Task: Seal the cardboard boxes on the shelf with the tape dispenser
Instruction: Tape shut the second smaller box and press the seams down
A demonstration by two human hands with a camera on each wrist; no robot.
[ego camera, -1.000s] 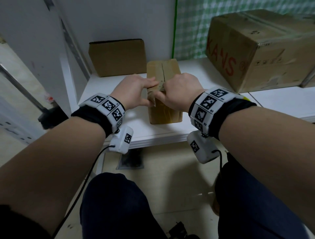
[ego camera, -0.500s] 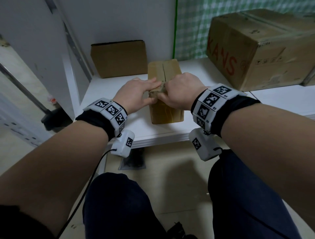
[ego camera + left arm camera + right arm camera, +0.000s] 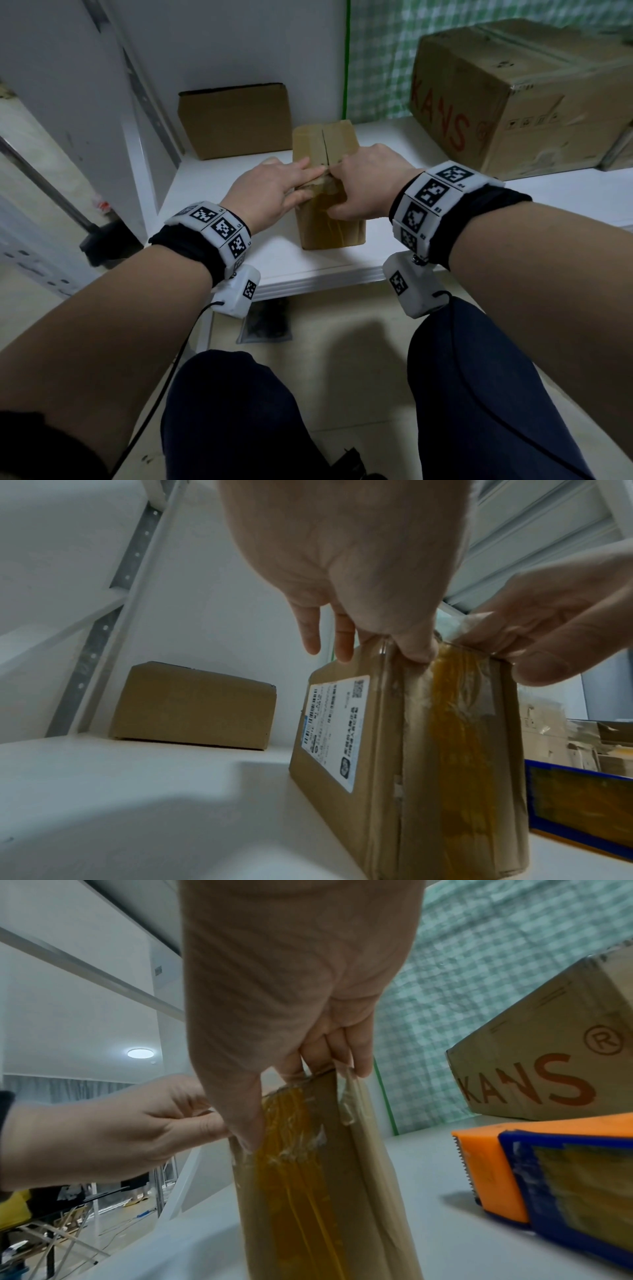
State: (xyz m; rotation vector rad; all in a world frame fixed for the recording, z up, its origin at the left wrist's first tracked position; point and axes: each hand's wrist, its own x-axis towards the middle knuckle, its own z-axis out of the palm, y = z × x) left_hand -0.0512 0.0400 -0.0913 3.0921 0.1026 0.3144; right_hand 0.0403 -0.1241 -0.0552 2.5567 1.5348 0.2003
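Here, left hand (image 3: 270,197) flat-fingered atop narrow box (image 3: 332,228), right hand (image 3: 368,188) seemingly pinching its tape (image 3: 291,1150)

Amber tape (image 3: 291,1164) streaks the brown small box (image 3: 330,226), whose label (image 3: 337,729) is white with black print; the tape dispenser (image 3: 489,1172) is orange and blue, the large box (image 3: 531,102) tan with red letters, the cloth (image 3: 376,68) green-and-white checked, the shelf (image 3: 325,263) white.
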